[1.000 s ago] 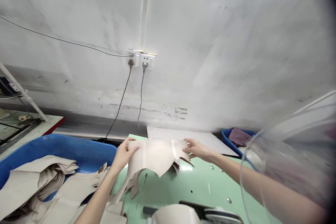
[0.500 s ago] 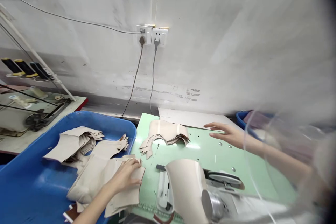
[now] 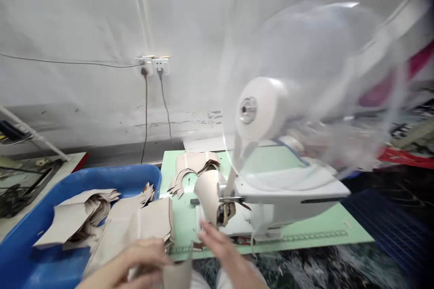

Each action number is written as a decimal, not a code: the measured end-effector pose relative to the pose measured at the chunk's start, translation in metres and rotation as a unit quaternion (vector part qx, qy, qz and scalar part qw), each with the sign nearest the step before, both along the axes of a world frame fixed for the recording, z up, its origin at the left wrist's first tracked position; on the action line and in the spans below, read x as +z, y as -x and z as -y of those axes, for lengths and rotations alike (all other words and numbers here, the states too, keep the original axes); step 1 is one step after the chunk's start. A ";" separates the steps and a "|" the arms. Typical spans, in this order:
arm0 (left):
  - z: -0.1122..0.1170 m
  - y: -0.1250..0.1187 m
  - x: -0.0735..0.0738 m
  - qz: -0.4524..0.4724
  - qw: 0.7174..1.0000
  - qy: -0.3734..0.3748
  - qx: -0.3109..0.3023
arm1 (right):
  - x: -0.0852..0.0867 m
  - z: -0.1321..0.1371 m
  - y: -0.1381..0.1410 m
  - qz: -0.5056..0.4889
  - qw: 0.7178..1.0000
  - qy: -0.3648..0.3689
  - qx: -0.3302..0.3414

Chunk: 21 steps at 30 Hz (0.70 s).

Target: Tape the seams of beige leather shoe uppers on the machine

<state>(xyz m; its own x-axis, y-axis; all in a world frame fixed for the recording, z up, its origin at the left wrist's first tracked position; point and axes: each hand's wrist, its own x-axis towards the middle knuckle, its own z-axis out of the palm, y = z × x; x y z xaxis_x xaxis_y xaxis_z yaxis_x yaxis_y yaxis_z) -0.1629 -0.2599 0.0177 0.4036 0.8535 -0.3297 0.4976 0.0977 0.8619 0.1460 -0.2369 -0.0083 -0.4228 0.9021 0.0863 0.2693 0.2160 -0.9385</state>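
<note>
Low in the view, my left hand is closed on a beige cut piece, which looks like leather or lined fabric; motion blurs both. My right hand is to the right of that piece, fingers stretched out, with nothing seen in it. Ahead of it, another curved beige piece lies across the arm of a white machine. Beside my left hand, a stack of beige pieces lies at the right edge of a blue tub.
A clear disc with a white roll rises above the machine. More beige pieces lie on the green tabletop. Plugged cords hang from wall sockets. Another worktable stands at the left.
My view has swung to the right and the machine shows more fully. My left hand has left the stack with a beige piece. My right hand has come from the far right to near it.
</note>
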 end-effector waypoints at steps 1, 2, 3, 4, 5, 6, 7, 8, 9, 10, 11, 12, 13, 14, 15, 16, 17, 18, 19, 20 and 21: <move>-0.003 -0.019 0.008 0.009 0.999 0.001 -0.031 | 0.002 0.010 0.003 -0.021 0.999 0.013 0.042; -0.008 -0.038 0.014 0.015 0.999 -0.006 -0.036 | 0.005 0.015 0.004 -0.043 0.996 0.038 0.067; -0.015 -0.058 0.017 0.016 0.999 -0.018 -0.023 | 0.009 0.017 0.001 -0.069 0.992 0.076 0.067; -0.022 -0.075 0.019 0.013 0.999 -0.030 -0.007 | 0.014 0.016 -0.005 -0.098 0.987 0.119 0.040; -0.030 -0.091 0.020 0.011 0.999 -0.041 0.007 | 0.019 0.013 -0.013 -0.126 0.979 0.159 -0.006; -0.038 -0.105 0.020 0.010 0.999 -0.050 0.012 | 0.024 0.010 -0.021 -0.153 0.969 0.190 -0.050; -0.045 -0.116 0.020 0.010 0.998 -0.054 0.005 | 0.028 0.006 -0.029 -0.175 0.960 0.206 -0.078; -0.051 -0.124 0.020 0.012 0.998 -0.058 -0.005 | 0.030 0.002 -0.036 -0.189 0.955 0.210 -0.094; -0.056 -0.130 0.020 0.017 0.998 -0.060 -0.010 | 0.030 -0.001 -0.040 -0.196 0.952 0.208 -0.107; -0.059 -0.135 0.020 0.024 0.998 -0.060 -0.008 | 0.029 -0.004 -0.042 -0.202 0.949 0.207 -0.125; -0.061 -0.137 0.019 0.031 0.998 -0.055 -0.001 | 0.027 -0.006 -0.042 -0.211 0.944 0.208 -0.147; -0.063 -0.139 0.018 0.040 0.998 -0.049 0.010 | 0.023 -0.008 -0.040 -0.224 0.936 0.211 -0.170; -0.064 -0.140 0.016 0.050 0.998 -0.040 0.024 | 0.019 -0.009 -0.038 -0.240 0.928 0.215 -0.189; -0.064 -0.141 0.015 0.059 0.997 -0.031 0.040 | 0.015 -0.010 -0.035 -0.258 0.918 0.222 -0.202; -0.064 -0.141 0.012 0.066 0.996 -0.023 0.055 | 0.010 -0.011 -0.032 -0.274 0.910 0.229 -0.211; -0.064 -0.142 0.010 0.071 0.995 -0.017 0.069 | 0.007 -0.012 -0.030 -0.288 0.903 0.234 -0.217; -0.064 -0.142 0.008 0.074 0.994 -0.015 0.081 | 0.004 -0.012 -0.029 -0.301 0.897 0.238 -0.221; -0.064 -0.143 0.006 0.075 0.993 -0.015 0.090 | 0.001 -0.013 -0.029 -0.312 0.891 0.240 -0.226; -0.064 -0.144 0.004 0.074 0.992 -0.018 0.096 | -0.001 -0.014 -0.029 -0.320 0.887 0.240 -0.231; -0.064 -0.144 0.002 0.071 0.992 -0.023 0.100 | -0.003 -0.016 -0.029 -0.324 0.885 0.238 -0.234; -0.065 -0.144 0.000 0.068 0.992 -0.031 0.103 | -0.004 -0.018 -0.029 -0.326 0.885 0.236 -0.235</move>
<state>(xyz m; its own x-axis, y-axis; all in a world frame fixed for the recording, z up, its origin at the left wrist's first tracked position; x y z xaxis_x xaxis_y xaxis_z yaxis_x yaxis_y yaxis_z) -0.0187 -0.1945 0.0176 0.2560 0.9394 -0.2281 0.3512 0.1294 0.9273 0.1751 -0.2193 -0.0126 0.0102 0.9657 -0.2593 -0.4065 -0.2330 -0.8835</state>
